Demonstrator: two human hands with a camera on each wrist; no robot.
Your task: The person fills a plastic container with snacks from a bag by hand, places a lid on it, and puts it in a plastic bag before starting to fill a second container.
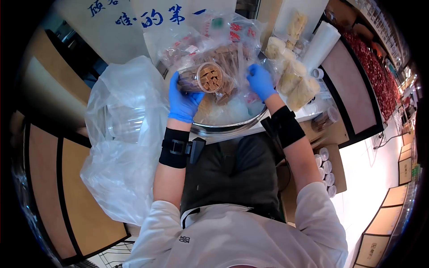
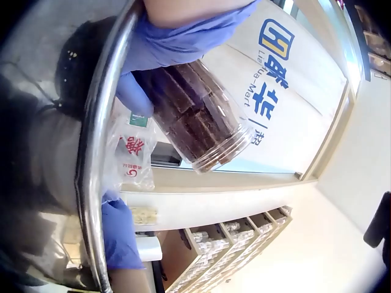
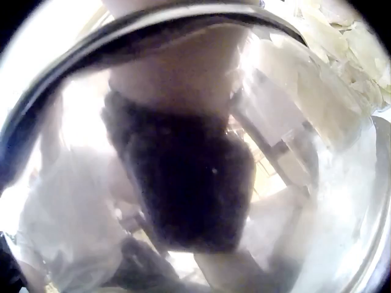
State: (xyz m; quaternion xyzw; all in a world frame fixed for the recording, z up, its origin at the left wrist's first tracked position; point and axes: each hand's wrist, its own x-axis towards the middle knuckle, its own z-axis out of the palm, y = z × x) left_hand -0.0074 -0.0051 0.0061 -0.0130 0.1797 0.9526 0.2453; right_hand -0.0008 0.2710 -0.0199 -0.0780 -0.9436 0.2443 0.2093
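My left hand (image 1: pixel 182 103), in a blue glove, grips a clear plastic jar (image 2: pixel 211 125) tightly filled with brown block-like pieces (image 1: pixel 210 78). The jar is tilted, its lidless mouth facing my head camera. Beneath it is a round metal basin (image 1: pixel 232 128) lined with clear plastic, where more brown pieces (image 1: pixel 227 56) lie. Over the basin's right side is my right hand (image 1: pixel 260 82), also blue-gloved, fingers bent beside the plastic bag (image 1: pixel 243 33). I cannot tell whether it pinches anything. The right wrist view is filled by the basin's shiny wall (image 3: pixel 342 201), and that hand is hidden there.
A large translucent bag (image 1: pixel 123 178) with clear containers stands at left. To the right are bags of pale pieces (image 1: pixel 301 87), a white plastic roll (image 1: pixel 321 44) and a lidded jar (image 1: pixel 326 118). Below them, a cardboard box (image 1: pixel 337 165) holds several white-lidded jars.
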